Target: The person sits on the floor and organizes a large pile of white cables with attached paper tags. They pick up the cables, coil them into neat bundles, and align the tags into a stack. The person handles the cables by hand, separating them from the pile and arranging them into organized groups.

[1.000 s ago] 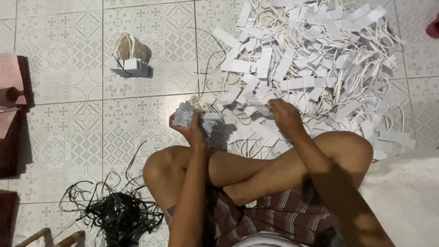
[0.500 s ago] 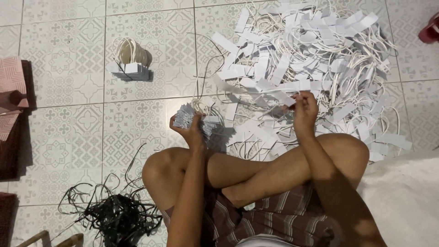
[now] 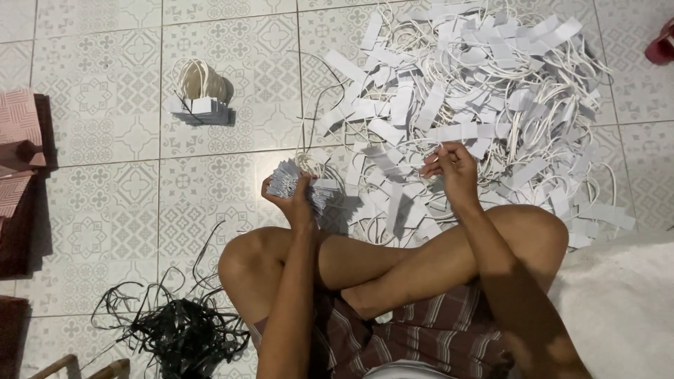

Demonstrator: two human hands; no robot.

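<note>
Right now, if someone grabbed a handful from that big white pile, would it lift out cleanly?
Probably not. In the white pile thin cords loop through the paper strips, so neighbours would likely drag along. The strips look light and floppy, lying bent over one another. The right hand pinches only one piece.

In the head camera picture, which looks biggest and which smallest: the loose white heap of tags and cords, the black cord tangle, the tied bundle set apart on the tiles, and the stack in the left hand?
1. white heap
2. black cord tangle
3. and 4. tied bundle and the stack in the left hand look alike; the stack is nearer and partly covered, so unsure.
</note>
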